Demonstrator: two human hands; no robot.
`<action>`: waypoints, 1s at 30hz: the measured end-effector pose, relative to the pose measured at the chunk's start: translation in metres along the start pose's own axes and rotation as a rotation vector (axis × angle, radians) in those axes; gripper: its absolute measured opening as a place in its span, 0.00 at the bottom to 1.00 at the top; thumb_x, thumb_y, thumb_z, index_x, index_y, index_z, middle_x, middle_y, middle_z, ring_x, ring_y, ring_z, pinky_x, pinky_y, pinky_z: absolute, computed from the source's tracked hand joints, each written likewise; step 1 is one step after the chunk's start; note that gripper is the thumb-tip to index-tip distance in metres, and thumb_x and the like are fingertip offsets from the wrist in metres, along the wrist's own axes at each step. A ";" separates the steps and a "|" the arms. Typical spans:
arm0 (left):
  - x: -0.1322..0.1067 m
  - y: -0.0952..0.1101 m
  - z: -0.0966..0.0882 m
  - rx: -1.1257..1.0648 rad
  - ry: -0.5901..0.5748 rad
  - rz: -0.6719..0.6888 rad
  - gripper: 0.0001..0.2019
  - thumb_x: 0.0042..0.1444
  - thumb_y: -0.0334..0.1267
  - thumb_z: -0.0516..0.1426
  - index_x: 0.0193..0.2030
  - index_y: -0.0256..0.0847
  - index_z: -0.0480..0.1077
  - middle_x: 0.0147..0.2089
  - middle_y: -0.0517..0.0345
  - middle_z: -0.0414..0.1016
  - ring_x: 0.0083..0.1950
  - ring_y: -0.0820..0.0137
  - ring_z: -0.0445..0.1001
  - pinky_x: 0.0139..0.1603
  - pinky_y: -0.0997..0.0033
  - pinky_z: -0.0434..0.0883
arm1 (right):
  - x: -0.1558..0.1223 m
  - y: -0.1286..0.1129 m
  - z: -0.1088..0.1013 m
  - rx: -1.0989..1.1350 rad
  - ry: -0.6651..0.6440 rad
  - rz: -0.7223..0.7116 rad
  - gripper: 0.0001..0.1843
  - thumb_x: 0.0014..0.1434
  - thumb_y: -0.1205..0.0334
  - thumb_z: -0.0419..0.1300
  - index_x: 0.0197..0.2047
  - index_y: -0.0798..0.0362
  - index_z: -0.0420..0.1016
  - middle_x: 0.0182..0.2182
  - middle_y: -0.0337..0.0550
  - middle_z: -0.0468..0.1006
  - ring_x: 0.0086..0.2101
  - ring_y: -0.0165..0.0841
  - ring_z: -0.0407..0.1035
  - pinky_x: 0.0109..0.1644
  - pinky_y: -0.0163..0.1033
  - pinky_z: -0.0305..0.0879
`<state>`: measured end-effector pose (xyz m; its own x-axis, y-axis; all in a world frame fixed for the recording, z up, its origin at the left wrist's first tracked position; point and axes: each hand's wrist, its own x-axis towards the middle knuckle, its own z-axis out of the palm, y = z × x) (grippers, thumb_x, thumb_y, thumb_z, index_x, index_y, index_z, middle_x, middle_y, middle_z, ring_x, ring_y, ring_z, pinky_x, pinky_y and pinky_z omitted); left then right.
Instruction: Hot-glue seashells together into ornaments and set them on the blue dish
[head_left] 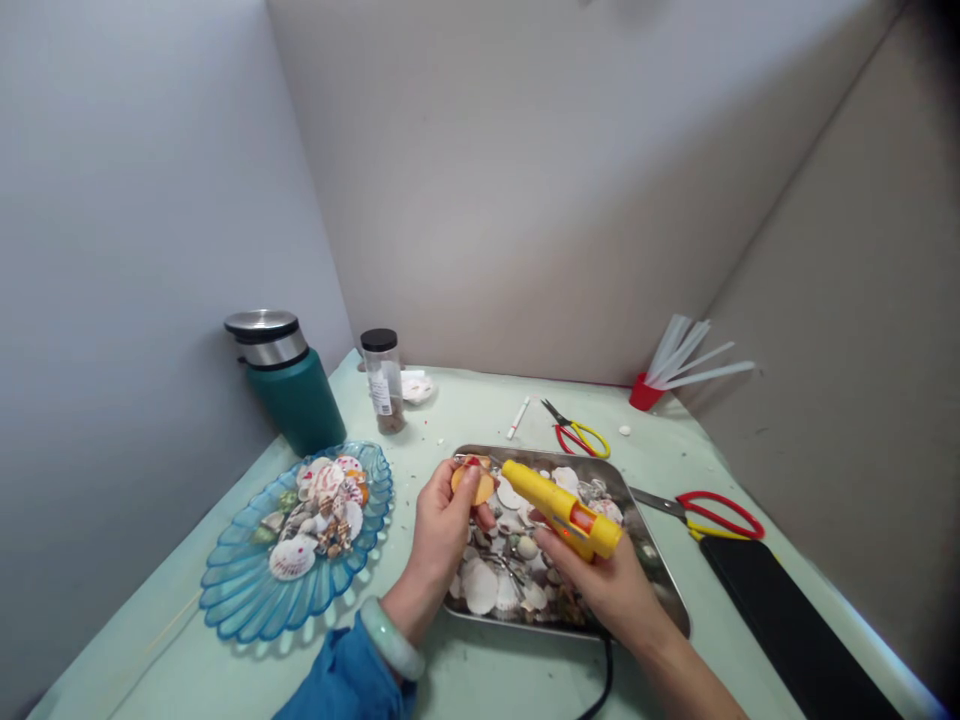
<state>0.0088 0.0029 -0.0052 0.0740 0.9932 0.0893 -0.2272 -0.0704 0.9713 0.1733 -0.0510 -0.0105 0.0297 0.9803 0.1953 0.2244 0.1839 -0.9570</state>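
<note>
My left hand [448,512] pinches an orange shell [474,486] between thumb and fingers; a small red spot shows near its top edge. My right hand [600,580] is wrapped round the handle of a yellow hot glue gun [555,498], its nozzle pointing left, close to the orange shell. I cannot tell whether the nozzle touches it. A small orange-red light glows on the gun's side. Both hands are above a metal tray [679,600] filled with white shells [480,586] and other small shells. A black cord [606,680] runs down below my right hand.
On the left, a blue scalloped plate [225,600] bears decorated shells. Behind it stand a teal bottle [296,400] and a black-lidded jar [383,385]. Small scissors [576,432], a white marker [518,418], a red cup [646,393] of glue sticks, larger scissors [694,510] and a black slab [787,620] lie around the tray.
</note>
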 end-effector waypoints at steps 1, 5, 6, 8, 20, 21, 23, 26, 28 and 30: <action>0.000 0.000 0.000 -0.002 0.008 0.002 0.11 0.59 0.44 0.53 0.39 0.38 0.65 0.23 0.65 0.71 0.18 0.78 0.66 0.21 0.81 0.61 | 0.000 0.001 0.000 -0.034 -0.001 -0.025 0.14 0.55 0.55 0.62 0.41 0.55 0.75 0.29 0.42 0.77 0.31 0.35 0.71 0.32 0.35 0.68; 0.000 0.001 0.000 0.007 0.021 0.011 0.10 0.58 0.44 0.54 0.37 0.38 0.65 0.18 0.67 0.69 0.18 0.78 0.65 0.20 0.82 0.60 | 0.000 0.002 0.002 -0.145 -0.020 -0.073 0.10 0.57 0.55 0.60 0.35 0.54 0.73 0.24 0.38 0.72 0.27 0.33 0.69 0.29 0.33 0.65; -0.001 0.002 0.000 0.011 0.022 0.012 0.10 0.58 0.44 0.54 0.37 0.39 0.64 0.17 0.67 0.69 0.17 0.78 0.65 0.21 0.82 0.60 | 0.000 0.001 0.002 -0.172 -0.023 -0.086 0.10 0.57 0.55 0.59 0.34 0.54 0.72 0.23 0.37 0.71 0.26 0.32 0.67 0.28 0.33 0.64; -0.001 0.002 0.000 0.020 0.029 0.012 0.10 0.58 0.44 0.54 0.36 0.39 0.64 0.16 0.67 0.69 0.17 0.77 0.65 0.21 0.82 0.61 | 0.000 -0.003 0.002 -0.236 -0.028 -0.124 0.09 0.58 0.56 0.58 0.34 0.53 0.71 0.23 0.36 0.70 0.23 0.30 0.65 0.27 0.33 0.62; -0.002 0.000 -0.001 0.023 0.051 0.009 0.10 0.59 0.44 0.54 0.36 0.40 0.64 0.15 0.67 0.69 0.17 0.76 0.64 0.21 0.80 0.61 | -0.002 0.004 0.002 -0.401 -0.014 -0.332 0.08 0.61 0.64 0.55 0.44 0.49 0.70 0.32 0.40 0.77 0.29 0.32 0.71 0.33 0.34 0.63; -0.002 0.001 -0.001 0.026 0.055 0.004 0.10 0.58 0.44 0.54 0.36 0.40 0.64 0.15 0.67 0.69 0.17 0.76 0.64 0.21 0.80 0.61 | -0.002 0.005 0.002 -0.409 -0.009 -0.338 0.08 0.61 0.64 0.55 0.44 0.49 0.70 0.33 0.40 0.77 0.29 0.32 0.71 0.34 0.34 0.64; -0.002 0.002 -0.001 0.027 0.053 0.000 0.10 0.58 0.44 0.54 0.36 0.40 0.64 0.15 0.67 0.68 0.17 0.76 0.65 0.22 0.80 0.61 | -0.002 0.007 0.001 -0.425 -0.008 -0.348 0.08 0.60 0.65 0.55 0.44 0.49 0.70 0.34 0.41 0.77 0.30 0.33 0.72 0.34 0.34 0.64; -0.002 0.001 0.000 0.023 0.010 0.008 0.09 0.58 0.44 0.54 0.34 0.40 0.64 0.14 0.67 0.67 0.17 0.76 0.64 0.22 0.79 0.61 | -0.003 0.010 0.000 -0.435 -0.003 -0.371 0.09 0.60 0.64 0.56 0.45 0.49 0.69 0.34 0.41 0.78 0.30 0.33 0.72 0.34 0.34 0.65; -0.001 0.000 0.001 0.026 -0.033 -0.005 0.09 0.57 0.44 0.54 0.34 0.40 0.63 0.14 0.68 0.67 0.15 0.76 0.63 0.20 0.79 0.60 | -0.004 0.013 0.000 -0.438 0.002 -0.360 0.10 0.60 0.62 0.56 0.45 0.49 0.69 0.32 0.41 0.77 0.28 0.33 0.71 0.32 0.35 0.65; -0.001 -0.001 0.001 0.029 -0.068 -0.030 0.09 0.56 0.44 0.55 0.33 0.41 0.63 0.14 0.68 0.66 0.14 0.76 0.63 0.19 0.79 0.59 | -0.004 0.014 0.000 -0.437 -0.002 -0.341 0.10 0.60 0.61 0.56 0.45 0.49 0.69 0.30 0.41 0.76 0.27 0.33 0.70 0.30 0.35 0.64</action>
<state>0.0099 0.0016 -0.0059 0.1467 0.9864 0.0743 -0.1957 -0.0447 0.9797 0.1767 -0.0521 -0.0247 -0.1169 0.8709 0.4774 0.6047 0.4438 -0.6614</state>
